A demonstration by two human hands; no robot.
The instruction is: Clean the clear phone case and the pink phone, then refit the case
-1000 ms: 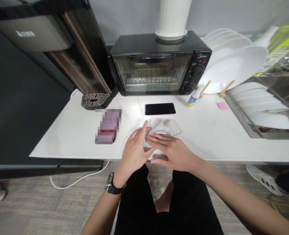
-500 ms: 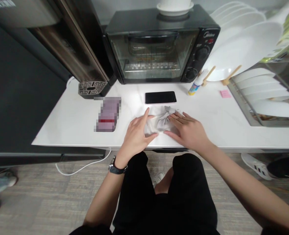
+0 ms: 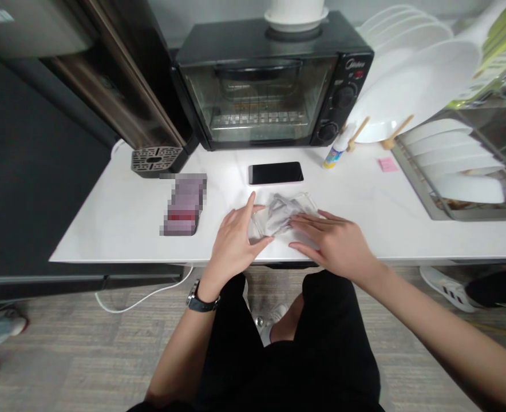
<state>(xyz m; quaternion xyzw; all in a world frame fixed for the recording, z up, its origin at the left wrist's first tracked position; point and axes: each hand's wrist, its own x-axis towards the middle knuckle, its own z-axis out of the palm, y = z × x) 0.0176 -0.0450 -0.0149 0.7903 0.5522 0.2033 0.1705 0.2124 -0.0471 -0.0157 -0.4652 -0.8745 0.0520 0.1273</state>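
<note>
A clear phone case (image 3: 309, 199) lies on the white counter (image 3: 119, 229) with a crumpled grey cloth (image 3: 277, 210) inside it. My left hand (image 3: 234, 247) grips the case's left end between forefinger and thumb. My right hand (image 3: 335, 242) lies flat with fingers stretched out, its fingertips pressing on the cloth's right side. A watch (image 3: 200, 302) is on my left wrist. A black phone (image 3: 275, 173) lies face up just behind the case.
A black toaster oven (image 3: 270, 86) stands at the back, a dark dispenser (image 3: 124, 91) to its left. A blurred-out flat item (image 3: 183, 205) lies left of my hands. A small bottle (image 3: 334, 153), pink note (image 3: 387, 165), white plates (image 3: 411, 91) and dish rack (image 3: 459, 177) are on the right.
My right hand has slid to the right across the cloth, uncovering more of it. The left hand stays on the case's left end. The view has tilted down slightly.
</note>
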